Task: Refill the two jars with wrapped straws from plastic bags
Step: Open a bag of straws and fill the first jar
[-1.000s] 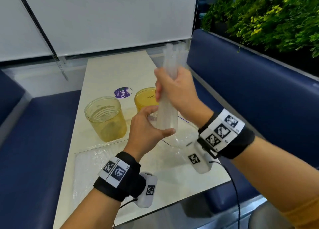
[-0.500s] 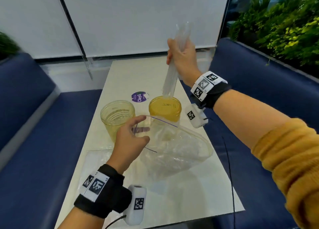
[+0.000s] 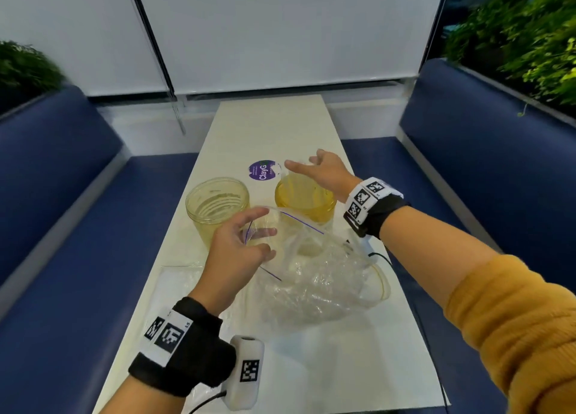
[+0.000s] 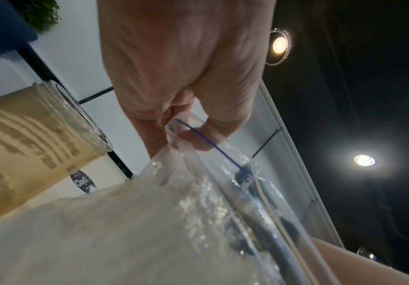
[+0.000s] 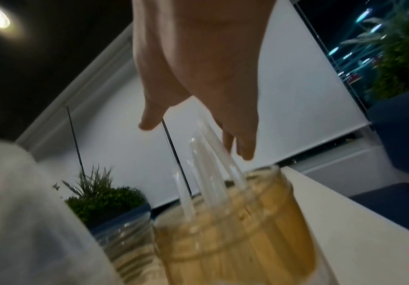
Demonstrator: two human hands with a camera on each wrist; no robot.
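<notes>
Amber-tinted round plastic jar (image 3: 304, 200) with clear-wrapped straws (image 5: 208, 169) standing in it sits on the white table (image 3: 271, 127), directly under the right hand (image 3: 324, 172), whose fingers are spread loose and hold nothing, fingertips (image 5: 246, 152) just above the straw tops. Paler clear plastic jar (image 3: 216, 206) stands just left of it, beside the left hand (image 3: 237, 248), which pinches the blue-lined mouth of the crumpled clear plastic zip bag (image 3: 314, 276) lying in front of both jars.
</notes>
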